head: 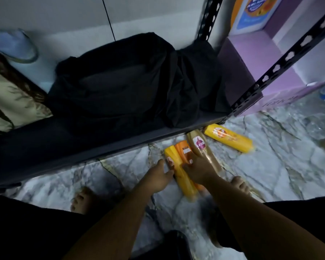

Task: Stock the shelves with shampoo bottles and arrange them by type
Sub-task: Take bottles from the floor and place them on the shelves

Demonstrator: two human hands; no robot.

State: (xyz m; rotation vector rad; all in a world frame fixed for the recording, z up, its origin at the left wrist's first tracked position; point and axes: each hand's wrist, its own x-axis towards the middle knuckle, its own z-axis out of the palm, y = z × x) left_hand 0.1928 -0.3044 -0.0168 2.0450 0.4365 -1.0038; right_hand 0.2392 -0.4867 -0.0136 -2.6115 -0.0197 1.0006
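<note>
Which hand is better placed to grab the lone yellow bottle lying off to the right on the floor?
Right. The right hand rests on the clustered bottles, on the side nearest the lone yellow bottle. The left hand sits at the cluster's far side and would probably have to reach across the right one.

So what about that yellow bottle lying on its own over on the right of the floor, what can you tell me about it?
The lone yellow bottle looks like a flattish, opaque, glossy plastic shampoo bottle, bright yellow with an orange and white label patch near one end; blur hides the print. It lies flat and slanted on the marble-patterned floor, one end by the dark shelf edge and close to the brown bottle; contact there is unclear. Only the floor clearly touches it.
</note>
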